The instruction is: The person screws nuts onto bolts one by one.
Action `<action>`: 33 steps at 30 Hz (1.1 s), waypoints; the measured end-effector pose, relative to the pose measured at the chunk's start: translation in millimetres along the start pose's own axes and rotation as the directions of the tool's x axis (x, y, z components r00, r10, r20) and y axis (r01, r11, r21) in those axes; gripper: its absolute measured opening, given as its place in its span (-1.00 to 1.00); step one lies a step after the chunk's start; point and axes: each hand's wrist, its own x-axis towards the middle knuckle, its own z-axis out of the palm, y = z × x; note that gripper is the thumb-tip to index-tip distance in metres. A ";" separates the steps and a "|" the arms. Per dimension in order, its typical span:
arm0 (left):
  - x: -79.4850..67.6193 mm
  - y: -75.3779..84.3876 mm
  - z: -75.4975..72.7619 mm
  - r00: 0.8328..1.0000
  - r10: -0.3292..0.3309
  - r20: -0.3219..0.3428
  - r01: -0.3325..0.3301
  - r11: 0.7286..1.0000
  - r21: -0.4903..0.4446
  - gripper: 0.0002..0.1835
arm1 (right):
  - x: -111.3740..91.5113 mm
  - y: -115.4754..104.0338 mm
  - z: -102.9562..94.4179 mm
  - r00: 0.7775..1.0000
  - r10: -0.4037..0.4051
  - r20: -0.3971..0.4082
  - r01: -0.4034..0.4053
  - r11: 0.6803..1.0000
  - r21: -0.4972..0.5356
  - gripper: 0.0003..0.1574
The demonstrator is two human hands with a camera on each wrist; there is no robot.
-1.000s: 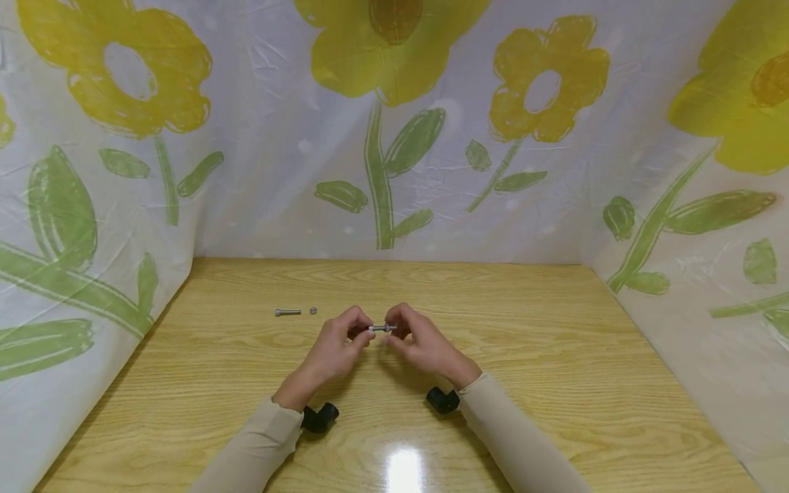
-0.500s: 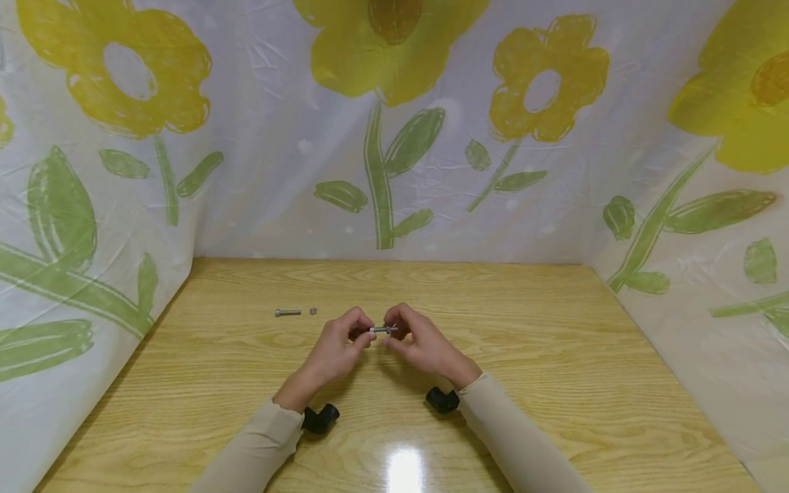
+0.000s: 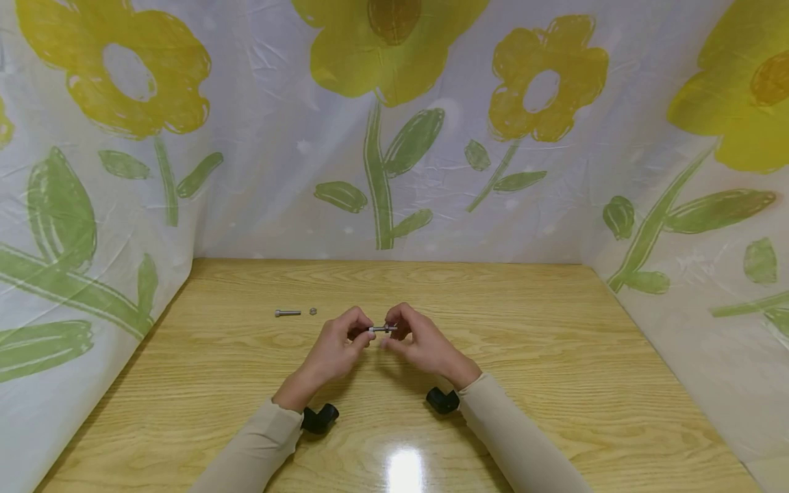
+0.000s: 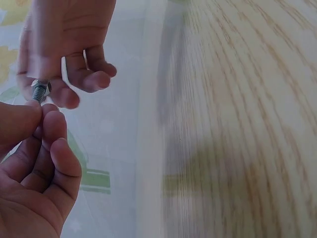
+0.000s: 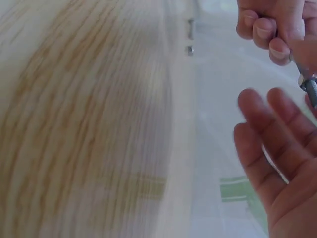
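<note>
My left hand (image 3: 333,350) pinches the head end of a silver bolt (image 3: 379,329) between thumb and fingertips. The bolt lies about level above the table, pointing right. A hex nut (image 3: 387,329) sits around its thread, short of the tip. My right hand (image 3: 430,348) is at the tip end, index finger at the nut and thumb apart below it. In the left wrist view, the thread of the bolt (image 4: 37,93) shows between both hands; the right thumb is blurred. The right wrist view shows the nut (image 5: 302,82) near loosely bent right fingers (image 5: 257,111).
A second bolt (image 3: 287,313) lies on the wooden table (image 3: 524,329), left of the hands, with a loose nut (image 3: 313,311) beside it. A flower-printed curtain (image 3: 265,205) encloses the back and sides. Black wrist cameras (image 3: 320,418) hang under both forearms.
The right thumb and index finger shift slightly around the nut, and the bolt wobbles a little. My left hand keeps its pinch on the bolt; the loose bolt and nut stay put.
</note>
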 end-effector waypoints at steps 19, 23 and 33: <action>0.2 2.8 0.7 1.000 -0.003 0.006 0.003 1.000 0.005 -0.95 | 0.5 2.0 2.5 0.999 -0.043 0.005 0.044 0.997 -0.059 -0.89; 0.1 1.7 1.3 1.000 -0.002 0.017 0.002 1.000 0.003 -0.95 | 0.9 3.4 2.8 0.997 -0.078 -0.004 0.077 0.989 -0.125 -0.64; -0.2 2.9 0.9 1.000 0.001 0.007 -0.001 1.000 0.003 -0.95 | -0.4 1.3 3.3 0.999 -0.041 -0.004 0.041 0.999 -0.006 -0.84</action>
